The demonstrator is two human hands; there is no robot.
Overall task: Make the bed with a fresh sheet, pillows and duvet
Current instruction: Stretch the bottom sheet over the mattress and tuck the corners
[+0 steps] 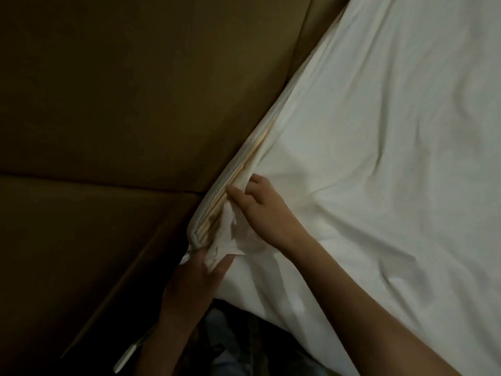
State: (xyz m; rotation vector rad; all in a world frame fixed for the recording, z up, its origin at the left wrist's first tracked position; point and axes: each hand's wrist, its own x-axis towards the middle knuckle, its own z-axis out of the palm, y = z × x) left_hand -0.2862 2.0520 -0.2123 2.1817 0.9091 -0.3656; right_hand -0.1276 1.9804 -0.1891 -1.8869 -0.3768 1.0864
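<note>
Dim brown wall panels point(113, 99) back the mattress corner point(195, 234), where the white sheet point(379, 158) bunches. Left hand point(200, 272) pinches its loose edge; right hand point(260, 210) curls into the fold. Light, soft, slippery cloth: probably best gripped at the corner hem.

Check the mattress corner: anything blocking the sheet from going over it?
Nothing visible. The left hand and right hand already grip the sheet at the mattress corner, whose piped edge lies bare. The brown panel sits close beside it.
</note>
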